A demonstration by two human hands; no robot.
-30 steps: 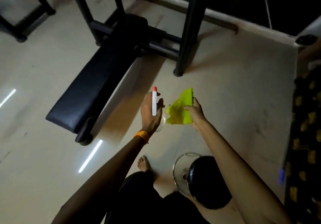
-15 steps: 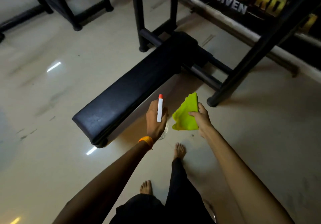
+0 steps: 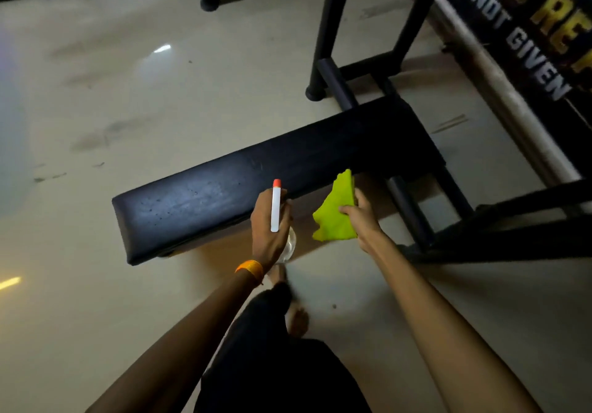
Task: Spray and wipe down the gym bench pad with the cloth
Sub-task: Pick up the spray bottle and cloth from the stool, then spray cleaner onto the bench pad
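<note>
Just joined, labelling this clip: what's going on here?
A person stands at a black bench pad. The left hand, with an orange wristband, grips a spray bottle, its orange nozzle pointing toward the pad. The right hand holds a yellow-green cloth bunched up by the pad's near edge. The cloth is not spread on the pad, so wiping does not look begun; whether any spray has landed is hard to tell in the dim light.

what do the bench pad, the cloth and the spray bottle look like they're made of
The bench pad looks like black vinyl or leatherette over padding: smooth, dull sheen, rounded edges. The cloth is soft matte yellow-green fabric, maybe microfibre: it hangs in limp folds. The spray bottle seems plastic: opaque white head, orange-red tip, clear body.
</note>
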